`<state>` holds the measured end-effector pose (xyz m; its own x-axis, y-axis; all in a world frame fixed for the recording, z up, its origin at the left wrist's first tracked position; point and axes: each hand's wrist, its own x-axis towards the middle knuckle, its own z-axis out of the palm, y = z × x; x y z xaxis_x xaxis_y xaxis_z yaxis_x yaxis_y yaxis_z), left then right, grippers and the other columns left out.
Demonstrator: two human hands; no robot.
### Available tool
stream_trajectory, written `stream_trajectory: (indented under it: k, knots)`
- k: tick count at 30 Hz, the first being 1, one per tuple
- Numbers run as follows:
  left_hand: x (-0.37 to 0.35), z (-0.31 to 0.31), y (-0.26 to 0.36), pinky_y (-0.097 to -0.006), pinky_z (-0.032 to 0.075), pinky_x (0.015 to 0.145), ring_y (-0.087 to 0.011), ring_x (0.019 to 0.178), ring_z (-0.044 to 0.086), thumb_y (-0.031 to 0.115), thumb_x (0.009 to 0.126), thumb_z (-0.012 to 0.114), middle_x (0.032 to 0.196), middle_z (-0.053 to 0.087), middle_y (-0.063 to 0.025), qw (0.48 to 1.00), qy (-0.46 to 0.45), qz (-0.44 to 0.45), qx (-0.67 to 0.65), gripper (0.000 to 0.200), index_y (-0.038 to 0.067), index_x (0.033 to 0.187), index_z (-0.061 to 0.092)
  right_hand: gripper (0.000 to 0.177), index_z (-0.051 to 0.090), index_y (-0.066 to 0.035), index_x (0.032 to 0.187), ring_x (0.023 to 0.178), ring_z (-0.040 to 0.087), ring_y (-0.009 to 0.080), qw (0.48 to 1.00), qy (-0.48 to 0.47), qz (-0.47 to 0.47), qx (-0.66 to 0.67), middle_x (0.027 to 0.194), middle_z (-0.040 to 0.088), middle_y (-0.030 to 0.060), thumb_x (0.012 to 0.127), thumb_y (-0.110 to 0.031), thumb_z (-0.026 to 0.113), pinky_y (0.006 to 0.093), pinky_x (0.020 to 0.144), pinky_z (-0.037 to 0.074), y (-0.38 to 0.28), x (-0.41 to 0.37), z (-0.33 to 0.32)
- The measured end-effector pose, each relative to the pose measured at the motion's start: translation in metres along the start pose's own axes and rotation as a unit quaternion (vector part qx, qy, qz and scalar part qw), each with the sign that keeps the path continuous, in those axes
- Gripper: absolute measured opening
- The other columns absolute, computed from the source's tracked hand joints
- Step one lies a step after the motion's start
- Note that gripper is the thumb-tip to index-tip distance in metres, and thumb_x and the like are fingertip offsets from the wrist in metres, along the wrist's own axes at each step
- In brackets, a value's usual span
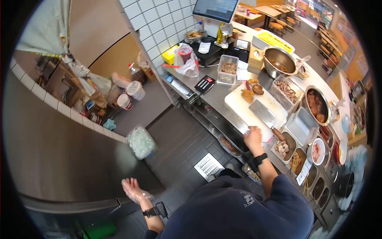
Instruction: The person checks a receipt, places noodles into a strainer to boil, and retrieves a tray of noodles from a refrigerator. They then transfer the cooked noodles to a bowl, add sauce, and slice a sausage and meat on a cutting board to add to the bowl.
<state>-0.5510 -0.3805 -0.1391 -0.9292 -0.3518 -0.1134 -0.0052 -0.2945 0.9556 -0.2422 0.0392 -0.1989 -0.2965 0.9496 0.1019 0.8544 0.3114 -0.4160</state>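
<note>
Two hands: both in view, each with a black band at the wrist.
left hand [135,190]: inside a thin clear glove, fingers spread and released, holds nothing; hangs over the floor [179,139], well apart from the table.
right hand [253,139]: bare, at the near edge of the cutting board; cannot tell whether the fingers grip anything.
cutting board [246,109]: white, lies on the steel table [216,96], along its front edge.
cleaver [263,114]: flat on the cutting board, brown handle sticking past the edge, near the right hand but apart from it.
meat pieces [253,91]: a few brown lumps at the far corner of the cutting board.
food tubs [287,148]: row set into the table just beyond the cleaver handle.
metal bowl [279,60]: far end of the table, brown liquid inside.
clear tub [228,68]: upright beyond the cutting board, near a calculator [204,83].
bag [140,142]: clear, against the steel wall, above the left hand.
</note>
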Motion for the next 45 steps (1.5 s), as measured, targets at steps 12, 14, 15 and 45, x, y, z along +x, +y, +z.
stream_trajectory:
  k: [12, 14, 15, 45]
  knots:
    - [0.028, 0.11, -0.041, -0.0369, 0.043, 0.094, -0.029, 0.113, 0.049, 0.039, 0.088, 0.059, 0.128, 0.045, -0.0184, 0.999, -0.026, -0.011, 0.014, 0.062, -0.004, 0.128, 0.039, 0.027, 0.059, -0.003, 0.101, 0.079, 0.062, 0.0199, 0.897, 0.16, 0.021, 0.412, 0.088, 0.065, 0.0119, 0.076, -0.011, 0.067, 0.0303, 0.073, 0.05, -0.082, 0.216, 0.053]
    - [0.055, 0.131, -0.057, -0.0376, 0.042, 0.096, -0.0291, 0.115, 0.048, 0.042, 0.087, 0.059, 0.131, 0.042, -0.0189, 0.999, -0.027, 0.0, 0.028, 0.066, -0.004, 0.129, 0.038, 0.022, 0.061, -0.002, 0.1, 0.081, 0.063, 0.017, 0.826, 0.233, 0.083, 0.507, 0.088, 0.066, 0.0103, 0.08, -0.01, 0.065, 0.0274, 0.074, 0.05, -0.069, 0.289, 0.066]
    - [0.068, 0.143, -0.064, -0.0376, 0.042, 0.096, -0.0291, 0.115, 0.048, 0.042, 0.087, 0.059, 0.131, 0.042, -0.0189, 0.999, -0.039, 0.005, 0.028, 0.066, -0.004, 0.129, 0.038, 0.022, 0.061, -0.001, 0.1, 0.081, 0.063, 0.0168, 0.814, 0.218, 0.148, 0.517, 0.089, 0.066, 0.0096, 0.08, -0.01, 0.065, 0.0271, 0.074, 0.05, -0.059, 0.322, 0.068]
    - [0.025, 0.448, -0.165, -0.035, 0.044, 0.092, -0.0267, 0.113, 0.05, 0.044, 0.087, 0.059, 0.128, 0.044, -0.0185, 0.854, -0.471, -0.132, 0.181, 0.068, -0.006, 0.129, 0.038, 0.038, 0.05, -0.002, 0.121, 0.1, 0.059, 0.0134, 0.579, -0.029, 0.143, 0.802, 0.112, 0.061, 0.0069, 0.084, 0.0, 0.06, 0.0293, 0.091, 0.046, 0.002, 0.052, -0.122]
